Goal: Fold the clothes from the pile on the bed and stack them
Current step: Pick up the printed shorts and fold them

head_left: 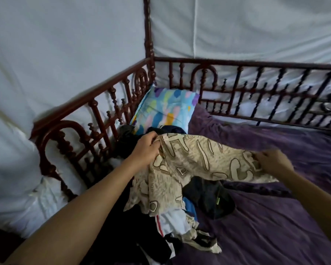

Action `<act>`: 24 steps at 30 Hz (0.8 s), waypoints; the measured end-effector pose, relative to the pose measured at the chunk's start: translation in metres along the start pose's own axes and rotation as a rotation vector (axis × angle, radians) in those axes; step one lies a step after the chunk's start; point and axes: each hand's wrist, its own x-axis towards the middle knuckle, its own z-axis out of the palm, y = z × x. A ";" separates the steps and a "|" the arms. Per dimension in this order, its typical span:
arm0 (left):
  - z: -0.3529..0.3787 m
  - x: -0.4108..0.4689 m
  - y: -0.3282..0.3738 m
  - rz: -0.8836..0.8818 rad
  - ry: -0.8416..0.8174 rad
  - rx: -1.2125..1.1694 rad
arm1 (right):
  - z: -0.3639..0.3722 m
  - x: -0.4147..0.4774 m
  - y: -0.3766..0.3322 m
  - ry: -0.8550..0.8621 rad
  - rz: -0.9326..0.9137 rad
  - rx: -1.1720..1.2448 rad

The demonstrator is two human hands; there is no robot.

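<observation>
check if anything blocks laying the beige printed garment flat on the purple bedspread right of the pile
The left hand and right hand both grip the beige garment. A dark garment lies on the purple bedspread just under it. Farther right, nothing visible lies on the bedspread.

Wooden-railed bed (96, 87) with purple blanket (275, 217), patterned pillow (164, 111) in far corner, clothes pile (206, 196) along left side

Garment (197, 161) held between left hand (147, 150) and right hand (273, 163), above the clothes pile (172, 222) on the bedspread (275, 217); pile beside the left railing (237, 63), bedspread extending right; pillow (164, 109) behind the pile, in the railing corner.
</observation>
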 end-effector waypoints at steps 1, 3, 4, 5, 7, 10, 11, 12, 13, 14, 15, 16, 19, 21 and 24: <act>0.007 -0.003 0.017 0.004 0.014 -0.021 | 0.002 -0.006 0.004 -0.035 -0.027 -0.032; 0.020 -0.008 0.047 -0.007 0.082 -0.016 | 0.002 -0.020 0.003 -0.039 -0.156 -0.011; 0.025 -0.011 0.061 -0.041 0.110 0.011 | 0.001 -0.029 -0.002 -0.018 -0.240 0.042; 0.030 -0.014 0.074 -0.092 0.126 0.038 | -0.001 -0.040 -0.009 -0.006 -0.335 0.118; 0.041 -0.021 0.100 -0.193 0.102 0.009 | -0.009 -0.066 -0.027 -0.107 -0.526 0.280; 0.054 -0.031 0.135 -0.226 -0.015 -0.114 | -0.005 -0.096 -0.042 -0.350 -0.674 0.294; 0.056 -0.034 0.143 -0.220 -0.076 -0.151 | 0.000 -0.100 -0.042 -0.347 -0.684 0.244; 0.056 -0.037 0.150 -0.211 -0.137 -0.178 | 0.003 -0.098 -0.040 -0.306 -0.675 0.203; 0.053 -0.039 0.154 -0.202 -0.185 -0.184 | 0.002 -0.093 -0.034 -0.257 -0.633 0.175; 0.047 -0.042 0.157 -0.196 -0.217 -0.165 | -0.002 -0.085 -0.025 -0.201 -0.562 0.173; 0.039 -0.044 0.156 -0.192 -0.226 -0.098 | -0.009 -0.073 -0.013 -0.154 -0.470 0.191; 0.030 -0.045 0.151 -0.189 -0.208 0.051 | -0.018 -0.060 0.002 -0.103 -0.373 0.215; 0.000 -0.048 0.132 -0.185 -0.146 0.702 | -0.051 -0.022 0.057 0.069 -0.171 0.175; -0.010 -0.050 0.127 -0.211 -0.138 0.763 | -0.065 -0.007 0.087 0.079 -0.128 0.074; -0.004 -0.043 0.140 -0.172 -0.096 0.439 | -0.064 -0.004 0.103 -0.056 -0.114 -0.081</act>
